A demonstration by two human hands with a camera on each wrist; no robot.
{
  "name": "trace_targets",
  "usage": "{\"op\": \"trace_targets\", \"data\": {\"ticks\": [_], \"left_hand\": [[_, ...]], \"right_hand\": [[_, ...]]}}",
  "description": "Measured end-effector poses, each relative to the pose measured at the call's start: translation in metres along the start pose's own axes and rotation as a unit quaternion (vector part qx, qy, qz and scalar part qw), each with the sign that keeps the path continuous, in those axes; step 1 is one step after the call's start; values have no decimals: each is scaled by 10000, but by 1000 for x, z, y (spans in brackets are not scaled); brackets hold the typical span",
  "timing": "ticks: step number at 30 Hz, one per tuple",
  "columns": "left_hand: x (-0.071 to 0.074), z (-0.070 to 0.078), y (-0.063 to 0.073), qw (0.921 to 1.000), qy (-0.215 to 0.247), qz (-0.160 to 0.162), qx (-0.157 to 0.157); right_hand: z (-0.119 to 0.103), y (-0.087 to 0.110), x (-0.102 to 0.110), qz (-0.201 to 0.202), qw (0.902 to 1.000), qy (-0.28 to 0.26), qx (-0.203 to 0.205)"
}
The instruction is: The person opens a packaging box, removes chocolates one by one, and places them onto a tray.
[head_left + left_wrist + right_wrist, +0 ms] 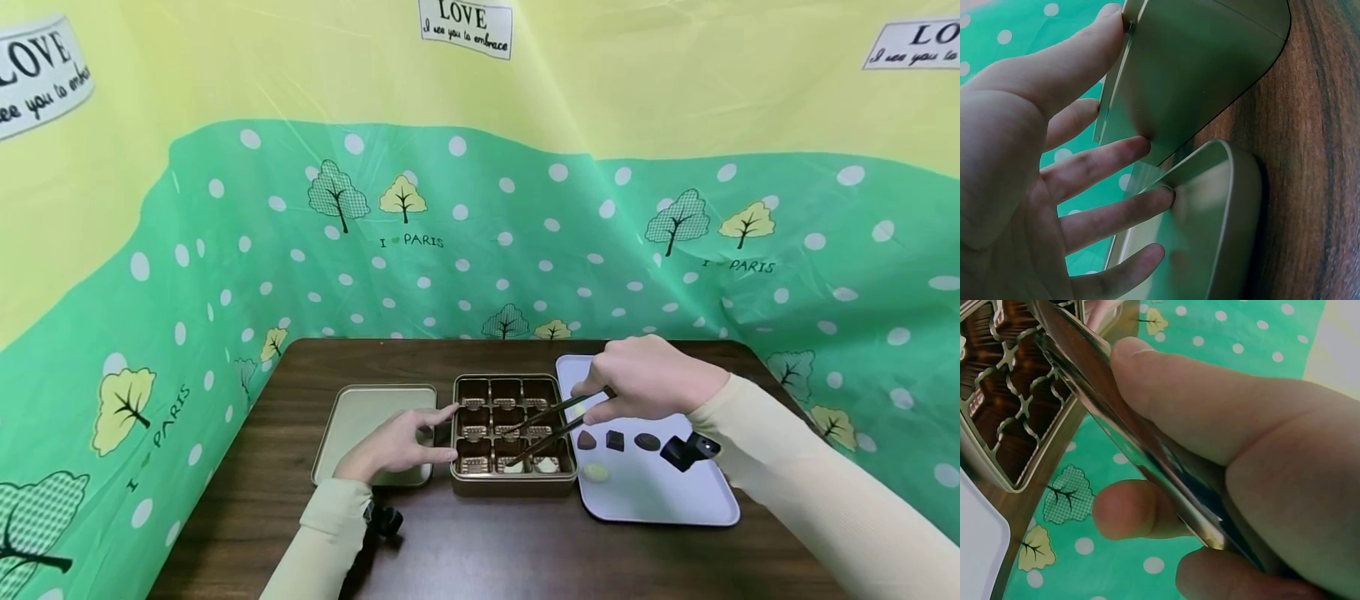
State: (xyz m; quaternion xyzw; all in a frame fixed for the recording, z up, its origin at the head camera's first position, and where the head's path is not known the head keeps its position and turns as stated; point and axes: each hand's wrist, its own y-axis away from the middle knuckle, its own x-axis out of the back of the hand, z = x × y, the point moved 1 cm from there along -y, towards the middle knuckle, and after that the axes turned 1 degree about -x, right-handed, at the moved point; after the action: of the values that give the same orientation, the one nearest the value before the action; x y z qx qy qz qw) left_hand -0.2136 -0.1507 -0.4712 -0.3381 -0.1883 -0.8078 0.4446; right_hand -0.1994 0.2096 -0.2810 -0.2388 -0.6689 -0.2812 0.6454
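Note:
A brown box (513,487) with a gold rim and a dark compartment insert stands in the middle of the table. Two white chocolates lie in its front row, one in the middle compartment (513,468) and one in the right compartment (546,465). My right hand (645,379) grips dark, shiny tongs (1129,425) between thumb and fingers. Their tips are spread over the box, one end down by the middle white chocolate. With fingers extended, my left hand (397,446) touches the box's left wall (1191,69).
Left of the box lies a shallow gold lid (345,425), partly under my left hand. On the right, a white tray (660,504) bears several chocolates, including a square one (615,440), a dark oval one (647,442) and a pale one (596,472). A patterned cloth (510,233) surrounds the table.

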Motion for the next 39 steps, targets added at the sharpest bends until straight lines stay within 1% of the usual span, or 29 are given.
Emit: {"op": "trace_targets", "data": {"ticks": [5, 15, 21, 28, 31, 35, 39], "left_hand": [[1, -1, -1, 10000, -21, 26, 23], [0, -1, -1, 10000, -20, 41, 56], [0, -2, -2, 10000, -71, 61, -14], [-1, -1, -1, 10000, 3, 10, 31], [-2, -1, -1, 10000, 13, 20, -34], [-1, -1, -1, 10000, 28, 23, -65], [0, -1, -1, 10000, 1, 48, -1]], "right_hand": [[-2, -5, 1, -114, 9999, -2, 3], [-3, -6, 0, -207, 9998, 59, -18], [-3, -10, -4, -262, 9996, 73, 12], [-7, -18, -10, -322, 9990, 306, 109], [-11, -22, -12, -347, 9986, 345, 184], [-15, -26, -12, -343, 9983, 409, 241], [-19, -28, -10, -322, 9978, 528, 230]]}}
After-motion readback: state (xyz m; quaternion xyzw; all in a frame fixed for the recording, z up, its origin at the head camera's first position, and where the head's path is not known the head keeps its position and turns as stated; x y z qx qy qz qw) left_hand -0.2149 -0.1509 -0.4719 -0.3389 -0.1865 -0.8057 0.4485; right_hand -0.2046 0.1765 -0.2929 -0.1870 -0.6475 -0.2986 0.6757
